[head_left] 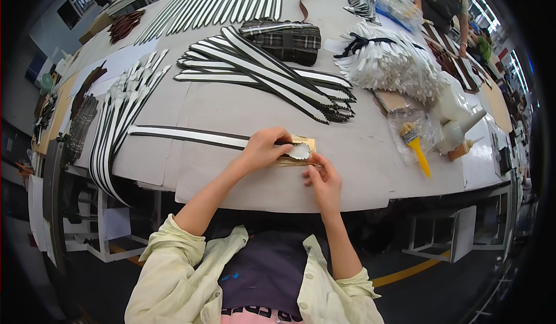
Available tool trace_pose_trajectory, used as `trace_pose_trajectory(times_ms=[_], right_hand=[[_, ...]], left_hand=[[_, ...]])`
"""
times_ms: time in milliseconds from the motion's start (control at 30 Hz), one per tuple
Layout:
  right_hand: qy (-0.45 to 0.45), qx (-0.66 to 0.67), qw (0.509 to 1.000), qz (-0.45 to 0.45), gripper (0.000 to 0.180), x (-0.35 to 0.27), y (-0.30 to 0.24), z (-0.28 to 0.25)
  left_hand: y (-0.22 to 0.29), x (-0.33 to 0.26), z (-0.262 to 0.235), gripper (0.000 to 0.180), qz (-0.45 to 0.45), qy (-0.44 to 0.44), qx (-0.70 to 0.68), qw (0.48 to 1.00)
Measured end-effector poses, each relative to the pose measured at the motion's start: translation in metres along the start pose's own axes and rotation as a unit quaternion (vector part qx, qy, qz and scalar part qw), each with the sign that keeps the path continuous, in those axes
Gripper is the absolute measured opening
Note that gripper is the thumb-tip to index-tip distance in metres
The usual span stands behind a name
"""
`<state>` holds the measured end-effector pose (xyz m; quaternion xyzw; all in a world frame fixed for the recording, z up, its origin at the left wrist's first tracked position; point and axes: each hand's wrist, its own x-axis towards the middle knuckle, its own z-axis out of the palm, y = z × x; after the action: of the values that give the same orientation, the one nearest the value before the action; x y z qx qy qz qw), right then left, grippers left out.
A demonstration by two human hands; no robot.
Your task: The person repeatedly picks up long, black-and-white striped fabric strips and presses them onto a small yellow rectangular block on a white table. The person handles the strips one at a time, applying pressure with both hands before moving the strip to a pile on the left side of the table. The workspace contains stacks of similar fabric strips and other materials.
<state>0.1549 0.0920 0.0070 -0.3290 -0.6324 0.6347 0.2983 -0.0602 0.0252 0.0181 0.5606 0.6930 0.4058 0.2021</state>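
Note:
A long strip [191, 134] with dark edges and a white middle lies across the table in front of me. My left hand [267, 149] is closed on its right part, thumb and fingers pinching it. The strip's scalloped white end [300, 151] rests over a small gold-coloured plate [311, 144], which shows past its edges. My right hand [324, 180] is just right of that end, fingers curled together at its edge. What those fingertips hold, if anything, is too small to make out.
A crossed pile of similar strips [255, 72] lies beyond my hands, beside a plaid bundle [284, 39]. More strips [116, 121] hang over the left edge. To the right are a yellow brush [416, 150], a white bundle [388, 63] and bottles [457, 130]. A co-worker [443, 5] stands far right.

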Motion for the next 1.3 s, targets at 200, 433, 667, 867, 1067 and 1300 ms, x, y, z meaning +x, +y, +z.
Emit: trace_pose_trajectory(times_ms=[200,433,667,867,1067,1300], right_hand=[[0.043,-0.377,0.854,-0.357,0.043,0.0,0.014,-0.008],[0.018,-0.476,0.804,-0.355,0.048,0.004,0.014,0.004],[0.025,-0.526,0.769,-0.362,0.046,0.004,0.02,0.006],[0.039,-0.541,0.768,-0.342,0.049,0.001,0.02,0.011],[0.046,-0.531,0.784,-0.318,0.056,0.0,0.019,0.012],[0.051,-0.517,0.792,-0.321,0.056,0.002,0.019,0.012]], left_hand=[[0.003,-0.003,0.019,0.015,0.011,0.057,0.054,0.997],[0.007,-0.004,0.022,0.012,0.031,0.084,0.086,0.992],[0.005,-0.003,0.022,0.012,0.031,0.075,0.089,0.993],[0.008,0.001,0.01,0.019,0.028,0.009,0.085,0.996],[0.01,0.012,-0.024,0.043,0.073,-0.157,0.141,0.975],[0.012,0.018,-0.029,0.041,0.095,-0.205,0.192,0.955]])
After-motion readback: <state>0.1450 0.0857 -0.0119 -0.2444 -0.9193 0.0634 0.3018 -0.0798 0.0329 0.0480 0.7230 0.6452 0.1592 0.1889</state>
